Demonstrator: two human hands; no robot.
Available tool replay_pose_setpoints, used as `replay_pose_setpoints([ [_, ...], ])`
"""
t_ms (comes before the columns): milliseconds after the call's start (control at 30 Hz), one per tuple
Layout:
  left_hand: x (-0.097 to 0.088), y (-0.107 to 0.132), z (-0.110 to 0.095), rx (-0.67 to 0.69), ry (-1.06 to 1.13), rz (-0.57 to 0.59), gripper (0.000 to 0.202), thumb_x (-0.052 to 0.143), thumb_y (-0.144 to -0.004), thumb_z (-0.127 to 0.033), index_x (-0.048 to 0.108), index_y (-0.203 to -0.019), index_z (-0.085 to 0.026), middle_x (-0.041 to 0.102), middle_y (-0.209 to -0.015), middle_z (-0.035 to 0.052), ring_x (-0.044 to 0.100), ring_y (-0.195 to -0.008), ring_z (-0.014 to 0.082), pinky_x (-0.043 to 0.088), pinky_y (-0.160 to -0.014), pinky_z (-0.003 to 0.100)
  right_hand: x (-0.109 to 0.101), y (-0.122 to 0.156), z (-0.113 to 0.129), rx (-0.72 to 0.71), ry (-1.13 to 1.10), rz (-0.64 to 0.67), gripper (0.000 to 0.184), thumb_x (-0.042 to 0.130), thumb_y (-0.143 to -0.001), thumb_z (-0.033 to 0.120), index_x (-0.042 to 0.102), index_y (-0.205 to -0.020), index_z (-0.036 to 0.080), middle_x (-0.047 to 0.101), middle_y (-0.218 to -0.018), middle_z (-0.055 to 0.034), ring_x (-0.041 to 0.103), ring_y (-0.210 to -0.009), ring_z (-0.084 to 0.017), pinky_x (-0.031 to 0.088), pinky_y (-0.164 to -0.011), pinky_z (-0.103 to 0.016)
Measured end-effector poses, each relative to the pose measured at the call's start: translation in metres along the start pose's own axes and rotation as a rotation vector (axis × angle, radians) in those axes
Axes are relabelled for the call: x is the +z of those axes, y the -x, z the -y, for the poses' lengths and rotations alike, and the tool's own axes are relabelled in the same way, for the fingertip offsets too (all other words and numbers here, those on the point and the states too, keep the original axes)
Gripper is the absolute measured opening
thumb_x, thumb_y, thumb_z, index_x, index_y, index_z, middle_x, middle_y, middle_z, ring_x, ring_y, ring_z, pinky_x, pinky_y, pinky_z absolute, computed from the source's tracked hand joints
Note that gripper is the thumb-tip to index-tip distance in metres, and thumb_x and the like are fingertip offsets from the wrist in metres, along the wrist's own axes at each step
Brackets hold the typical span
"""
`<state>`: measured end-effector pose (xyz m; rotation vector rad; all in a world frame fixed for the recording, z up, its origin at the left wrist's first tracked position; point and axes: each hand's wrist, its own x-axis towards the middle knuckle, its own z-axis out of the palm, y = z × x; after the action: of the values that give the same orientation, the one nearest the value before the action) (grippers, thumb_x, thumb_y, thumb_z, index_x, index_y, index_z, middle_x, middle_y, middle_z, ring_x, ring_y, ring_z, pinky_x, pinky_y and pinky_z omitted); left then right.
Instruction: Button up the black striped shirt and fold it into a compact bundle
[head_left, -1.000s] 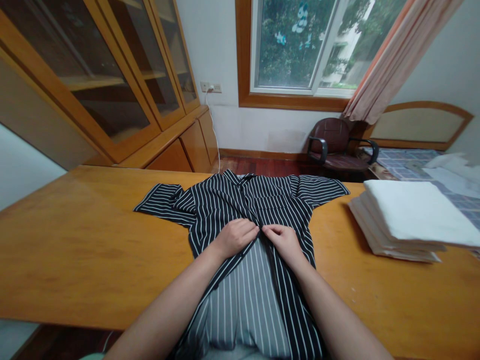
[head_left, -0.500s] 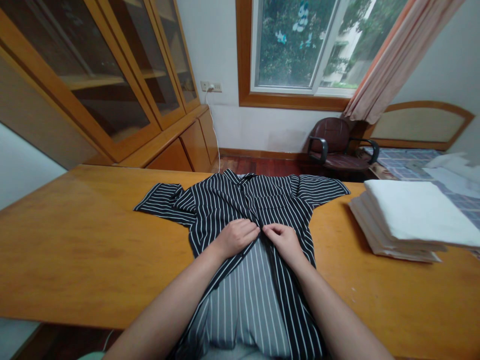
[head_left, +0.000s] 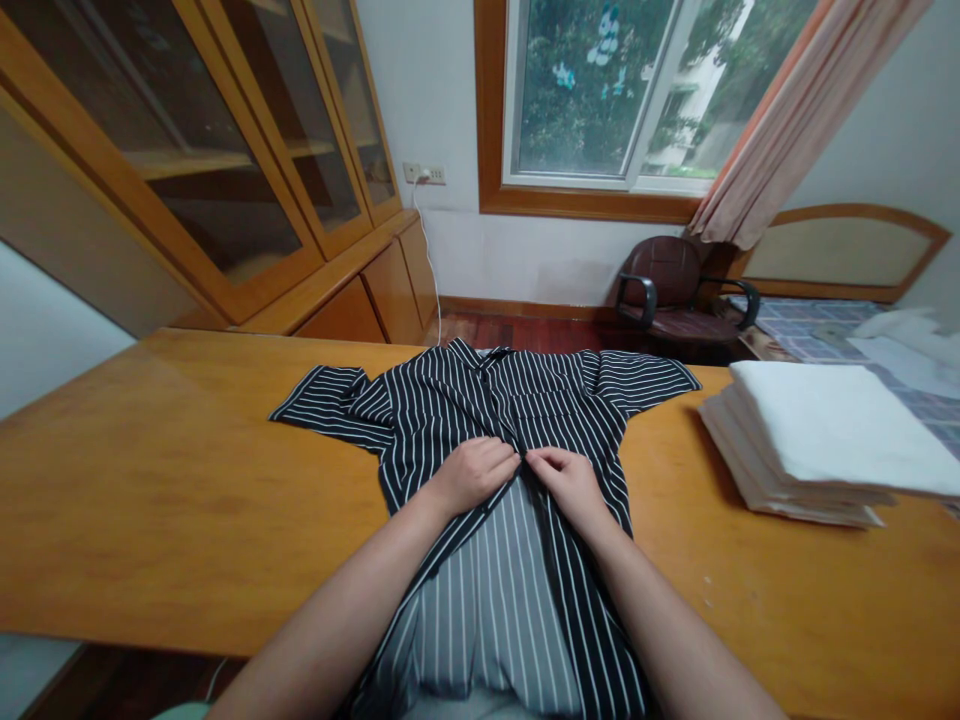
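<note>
A black shirt with white stripes (head_left: 450,400) lies spread on the wooden table (head_left: 165,480), collar toward the window, sleeves out to both sides. Its lower front hangs open, showing the grey striped inside. My left hand (head_left: 474,474) pinches the left front edge at mid-chest, fingers curled. My right hand (head_left: 570,480) pinches the right front edge, and the two hands meet at the placket. Above them the front lies closed.
A stack of folded white cloth (head_left: 817,440) sits on the table's right side. Beyond the table stand a dark armchair (head_left: 667,290), a glass-door wooden cabinet (head_left: 225,180) on the left, a window with a curtain (head_left: 780,120), and a bed at far right.
</note>
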<state>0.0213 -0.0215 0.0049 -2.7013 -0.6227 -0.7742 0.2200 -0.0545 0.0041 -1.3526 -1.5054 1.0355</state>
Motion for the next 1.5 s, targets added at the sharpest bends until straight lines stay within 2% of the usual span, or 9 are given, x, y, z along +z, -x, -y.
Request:
replay_pose_setpoints([
  [267,0.0005,0.0005,0.0002,-0.026,0.037,0.018,0.022,0.043,-0.101,-0.019,0.06,-0.087,-0.015,0.062,-0.083,0.0053,0.057,-0.076,0.0161,0.045,-0.069,0.029,-0.0008,0.0,-0.0016,-0.019,0.004,0.013,0.028,0.059,-0.086,0.038,0.079,-0.089,0.019,0.078,-0.088,-0.0046,0.071,-0.085,-0.023,0.052,-0.078,-0.032],
  [567,-0.0005,-0.0014,0.0,-0.019,0.02,0.011,0.025,0.042,-0.101,-0.02,0.059,-0.084,-0.015,0.06,-0.079,0.0042,0.056,-0.072,0.0154,0.044,-0.066,0.028,-0.0007,-0.0001,-0.0032,-0.015,0.013,0.009,0.029,0.058,-0.087,0.039,0.079,-0.089,0.02,0.078,-0.09,-0.0048,0.07,-0.087,-0.024,0.051,-0.08,-0.033],
  [833,0.0018,0.0017,0.0014,-0.053,0.048,0.04,0.026,0.04,-0.102,-0.021,0.06,-0.088,-0.016,0.061,-0.082,0.0049,0.057,-0.076,0.0157,0.047,-0.07,0.029,-0.001,0.0002,0.0029,-0.034,0.0,0.018,0.03,0.058,-0.087,0.041,0.079,-0.087,0.02,0.077,-0.086,-0.0042,0.069,-0.083,-0.023,0.051,-0.078,-0.032],
  [933,0.0008,0.0006,0.0013,-0.07,0.064,0.037,0.026,0.04,-0.102,-0.022,0.06,-0.088,-0.016,0.061,-0.083,0.0052,0.058,-0.076,0.016,0.048,-0.07,0.029,-0.0013,0.0009,0.0029,-0.028,0.012,0.02,0.033,0.056,-0.089,0.044,0.079,-0.089,0.02,0.074,-0.076,-0.0029,0.067,-0.073,-0.021,0.05,-0.069,-0.029],
  [1067,0.0001,0.0,0.0015,-0.086,0.089,0.036,0.021,0.044,-0.101,-0.021,0.06,-0.089,-0.015,0.062,-0.085,0.0051,0.057,-0.078,0.0165,0.049,-0.072,0.03,-0.0013,0.002,0.0034,0.035,-0.015,0.03,0.038,0.052,-0.09,0.046,0.079,-0.093,0.019,0.062,-0.056,0.0006,0.053,-0.049,-0.015,0.041,-0.049,-0.025],
  [1167,0.0007,0.0008,0.0019,-0.108,0.111,0.03,0.018,0.046,-0.1,-0.021,0.06,-0.091,-0.015,0.062,-0.087,0.0052,0.058,-0.08,0.0168,0.05,-0.074,0.03,-0.0013,0.0025,0.0051,0.026,-0.023,0.039,0.036,0.054,-0.089,0.045,0.079,-0.091,0.019,0.059,-0.055,0.001,0.051,-0.048,-0.014,0.039,-0.048,-0.024],
  [1500,-0.0006,0.0002,0.0016,-0.156,0.143,-0.021,0.016,0.047,-0.099,-0.022,0.06,-0.107,-0.015,0.065,-0.097,0.0066,0.063,-0.089,0.0182,0.054,-0.08,0.032,-0.0017,0.002,0.0046,0.056,-0.051,0.046,0.033,0.06,-0.084,0.043,0.078,-0.096,0.018,0.061,-0.057,0.0002,0.051,-0.049,-0.014,0.04,-0.048,-0.024],
])
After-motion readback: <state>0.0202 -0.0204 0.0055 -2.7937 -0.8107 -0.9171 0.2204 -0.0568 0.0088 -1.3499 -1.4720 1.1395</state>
